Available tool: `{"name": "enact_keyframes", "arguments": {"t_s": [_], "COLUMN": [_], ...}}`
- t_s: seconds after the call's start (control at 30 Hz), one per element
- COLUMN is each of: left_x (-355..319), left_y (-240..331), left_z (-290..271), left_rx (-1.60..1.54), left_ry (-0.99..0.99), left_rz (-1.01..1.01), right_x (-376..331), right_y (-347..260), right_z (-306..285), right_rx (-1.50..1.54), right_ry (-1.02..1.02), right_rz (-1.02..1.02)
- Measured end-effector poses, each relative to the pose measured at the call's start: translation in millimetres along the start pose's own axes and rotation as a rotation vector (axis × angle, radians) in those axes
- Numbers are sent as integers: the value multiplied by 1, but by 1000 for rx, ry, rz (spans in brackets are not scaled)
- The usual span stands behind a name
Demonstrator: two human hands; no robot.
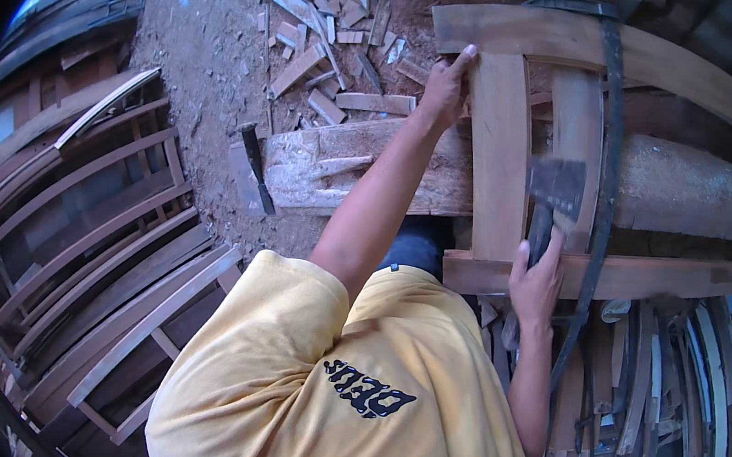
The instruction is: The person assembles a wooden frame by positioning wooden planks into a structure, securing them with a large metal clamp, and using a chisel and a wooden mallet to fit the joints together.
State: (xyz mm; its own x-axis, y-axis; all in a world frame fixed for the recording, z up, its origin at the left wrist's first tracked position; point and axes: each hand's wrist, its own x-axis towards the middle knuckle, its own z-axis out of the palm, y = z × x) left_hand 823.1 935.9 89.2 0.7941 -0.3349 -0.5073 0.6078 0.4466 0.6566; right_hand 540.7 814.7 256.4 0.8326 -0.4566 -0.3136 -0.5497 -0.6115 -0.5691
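Note:
A wooden frame [499, 158] with long rails and upright slats leans in front of me at the right. My left hand [447, 89] holds its left end near the upper rail, thumb along the edge; its other fingers are partly hidden. In my right hand [536, 283] is a hatchet [557, 185], gripped by the handle, its dark head in front of the frame's slats. Just right of the hatchet, a long dark metal bar clamp [610, 168] crosses the frame from upper to lower rail.
A heavy rough timber [369, 169] lies behind the frame. Wood offcuts [324, 57] litter the dirt floor beyond. A dark flat-bladed tool [256, 168] rests at the timber's left end. Curved wooden frames [85, 256] are stacked at left, and long strips [640, 394] at lower right.

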Motion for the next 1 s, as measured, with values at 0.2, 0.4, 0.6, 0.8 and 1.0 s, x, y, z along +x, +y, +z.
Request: {"name": "enact_keyframes", "arguments": {"t_s": [0.2,0.4,0.6,0.8,1.0], "left_x": [-11,0,-4,-8,-3], "left_y": [13,12,16,19,15], "left_z": [0,-12,-11,-1,9], "left_rx": [-364,-199,-205,-309,54], "left_ry": [-15,-58,-49,-67,6], "left_rz": [-260,-206,-246,-272,-203], "right_x": [104,156,164,160,121], "right_y": [-46,-65,-71,-62,-35], "right_z": [10,44,46,45,34], "right_rx": [31,-144,-170,-123,86], "right_ry": [-17,-77,-137,-219,-15], "right_rz": [-302,-409,-330,-308,-328]}}
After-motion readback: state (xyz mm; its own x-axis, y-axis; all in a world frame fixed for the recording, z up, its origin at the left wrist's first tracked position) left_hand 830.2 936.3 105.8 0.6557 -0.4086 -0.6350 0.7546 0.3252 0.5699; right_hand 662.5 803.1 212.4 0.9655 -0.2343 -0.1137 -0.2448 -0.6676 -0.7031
